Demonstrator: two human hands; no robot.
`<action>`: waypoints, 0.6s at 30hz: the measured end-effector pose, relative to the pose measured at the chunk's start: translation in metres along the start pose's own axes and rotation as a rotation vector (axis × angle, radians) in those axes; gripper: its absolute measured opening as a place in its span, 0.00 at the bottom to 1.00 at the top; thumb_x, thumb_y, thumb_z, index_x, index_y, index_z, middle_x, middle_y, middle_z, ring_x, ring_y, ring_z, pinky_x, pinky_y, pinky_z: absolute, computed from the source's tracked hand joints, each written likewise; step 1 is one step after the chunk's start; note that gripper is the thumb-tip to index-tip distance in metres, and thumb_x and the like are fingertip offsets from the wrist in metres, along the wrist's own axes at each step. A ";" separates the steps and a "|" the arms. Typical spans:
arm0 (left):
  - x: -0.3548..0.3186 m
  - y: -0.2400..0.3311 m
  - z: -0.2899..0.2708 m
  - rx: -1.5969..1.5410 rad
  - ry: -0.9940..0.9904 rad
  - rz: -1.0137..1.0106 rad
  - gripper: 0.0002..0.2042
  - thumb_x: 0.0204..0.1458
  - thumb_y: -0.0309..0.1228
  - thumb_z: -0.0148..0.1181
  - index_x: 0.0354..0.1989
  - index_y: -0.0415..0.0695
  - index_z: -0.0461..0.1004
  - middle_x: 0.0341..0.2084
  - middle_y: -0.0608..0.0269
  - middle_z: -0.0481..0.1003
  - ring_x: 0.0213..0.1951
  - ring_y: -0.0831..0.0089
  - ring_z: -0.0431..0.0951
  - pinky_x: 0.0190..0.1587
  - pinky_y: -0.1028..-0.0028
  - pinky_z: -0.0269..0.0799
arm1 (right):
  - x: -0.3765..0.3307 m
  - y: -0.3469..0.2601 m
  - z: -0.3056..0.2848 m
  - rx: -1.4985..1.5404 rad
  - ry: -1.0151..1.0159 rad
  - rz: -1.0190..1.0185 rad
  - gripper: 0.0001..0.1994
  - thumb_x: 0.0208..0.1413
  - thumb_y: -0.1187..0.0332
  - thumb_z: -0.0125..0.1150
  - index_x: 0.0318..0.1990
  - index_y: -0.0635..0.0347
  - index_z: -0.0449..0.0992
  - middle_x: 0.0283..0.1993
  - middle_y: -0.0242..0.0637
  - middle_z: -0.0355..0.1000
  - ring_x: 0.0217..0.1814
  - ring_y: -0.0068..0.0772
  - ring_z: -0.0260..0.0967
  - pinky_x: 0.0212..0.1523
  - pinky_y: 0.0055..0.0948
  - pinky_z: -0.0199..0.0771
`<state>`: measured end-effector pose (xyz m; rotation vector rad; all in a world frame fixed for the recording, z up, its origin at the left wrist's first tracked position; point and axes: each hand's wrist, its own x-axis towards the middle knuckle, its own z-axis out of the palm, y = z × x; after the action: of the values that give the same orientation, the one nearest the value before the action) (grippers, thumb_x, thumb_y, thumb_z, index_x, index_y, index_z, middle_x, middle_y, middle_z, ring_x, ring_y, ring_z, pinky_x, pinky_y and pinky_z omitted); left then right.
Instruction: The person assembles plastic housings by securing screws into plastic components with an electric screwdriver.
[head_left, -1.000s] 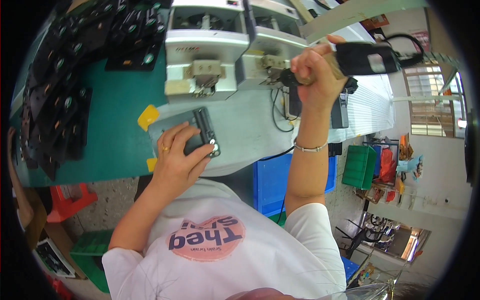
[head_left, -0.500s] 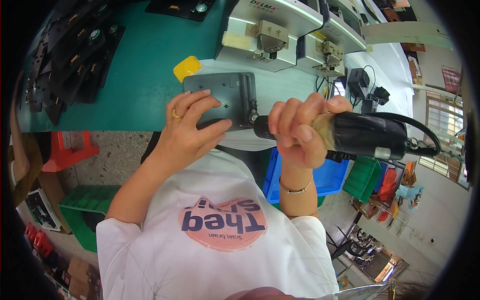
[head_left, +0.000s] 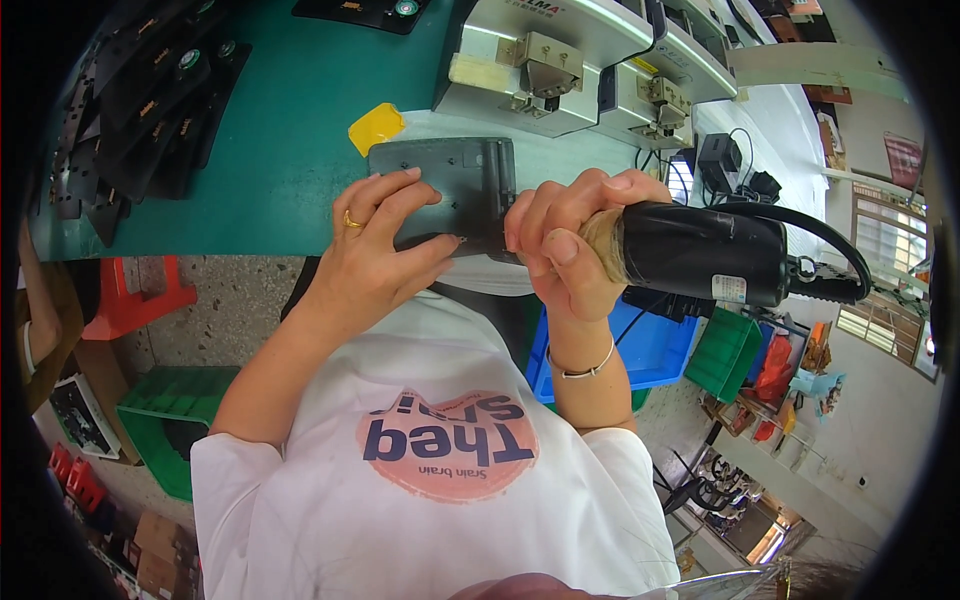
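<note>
A dark grey rectangular plastic part [head_left: 455, 165] lies at the edge of the green table. My left hand [head_left: 375, 235] rests on its near left portion with the fingers spread, holding nothing up. In my right hand [head_left: 575, 245] is a black electric screwdriver [head_left: 705, 250] with a yellowish wrapped band, held roughly level and gripped around its front. Its tip points left toward the part's near right corner, where my fingers hide the contact. A yellow piece [head_left: 376, 129] sits just beyond the part's far left corner.
Silver machines with metal brackets [head_left: 550, 75] stand behind the part. Several black panels [head_left: 150, 110] are piled on the table's far left. A blue bin [head_left: 650, 350] is below my right arm, and a green crate [head_left: 165, 430] stands on the floor at left. A cable trails from the screwdriver.
My right hand and the screwdriver have shifted left, closer to the part's near right corner. The left hand stays almost in place on the part.
</note>
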<state>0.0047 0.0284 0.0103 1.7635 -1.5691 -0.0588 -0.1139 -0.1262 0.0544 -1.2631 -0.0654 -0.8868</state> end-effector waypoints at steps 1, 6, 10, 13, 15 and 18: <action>0.000 0.000 0.000 0.000 -0.001 0.000 0.12 0.36 0.32 0.71 0.33 0.53 0.81 0.49 0.61 0.69 0.60 0.60 0.64 0.61 0.56 0.55 | 0.000 0.000 0.000 -0.004 0.003 0.009 0.25 0.51 0.84 0.58 0.54 0.56 0.57 0.21 0.30 0.61 0.17 0.21 0.59 0.23 0.27 0.69; 0.000 -0.001 0.000 0.002 -0.005 -0.002 0.12 0.36 0.32 0.71 0.33 0.53 0.81 0.49 0.61 0.69 0.60 0.59 0.63 0.61 0.56 0.56 | -0.002 0.003 -0.003 -0.001 -0.023 0.016 0.24 0.53 0.80 0.60 0.55 0.53 0.59 0.23 0.30 0.63 0.18 0.23 0.60 0.23 0.29 0.69; 0.000 0.000 -0.001 0.002 -0.024 -0.008 0.12 0.37 0.32 0.71 0.33 0.54 0.81 0.50 0.61 0.69 0.61 0.59 0.63 0.61 0.55 0.56 | -0.002 0.004 -0.001 -0.083 -0.043 0.021 0.25 0.54 0.76 0.63 0.57 0.50 0.60 0.24 0.30 0.64 0.18 0.25 0.61 0.23 0.30 0.68; -0.001 -0.002 0.000 0.001 -0.016 -0.017 0.11 0.38 0.32 0.70 0.33 0.54 0.81 0.50 0.61 0.69 0.61 0.59 0.62 0.60 0.55 0.56 | 0.000 0.002 0.007 -0.226 -0.082 0.005 0.27 0.53 0.77 0.64 0.57 0.50 0.60 0.23 0.30 0.62 0.18 0.23 0.60 0.23 0.28 0.68; -0.001 -0.002 -0.001 -0.021 -0.004 -0.022 0.10 0.39 0.31 0.69 0.32 0.53 0.81 0.50 0.60 0.68 0.61 0.59 0.62 0.60 0.55 0.56 | 0.001 0.002 0.008 -0.276 -0.128 0.021 0.29 0.52 0.77 0.66 0.58 0.54 0.58 0.23 0.30 0.63 0.19 0.23 0.61 0.24 0.27 0.68; 0.002 -0.003 -0.001 -0.078 0.005 -0.048 0.09 0.41 0.30 0.68 0.33 0.52 0.80 0.50 0.61 0.68 0.60 0.59 0.63 0.60 0.55 0.56 | 0.009 0.005 0.017 -0.352 -0.186 0.065 0.32 0.49 0.77 0.68 0.59 0.63 0.56 0.23 0.31 0.64 0.21 0.23 0.62 0.26 0.27 0.69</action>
<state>0.0079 0.0272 0.0097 1.7391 -1.5004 -0.1375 -0.0983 -0.1168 0.0609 -1.6656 -0.0158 -0.7428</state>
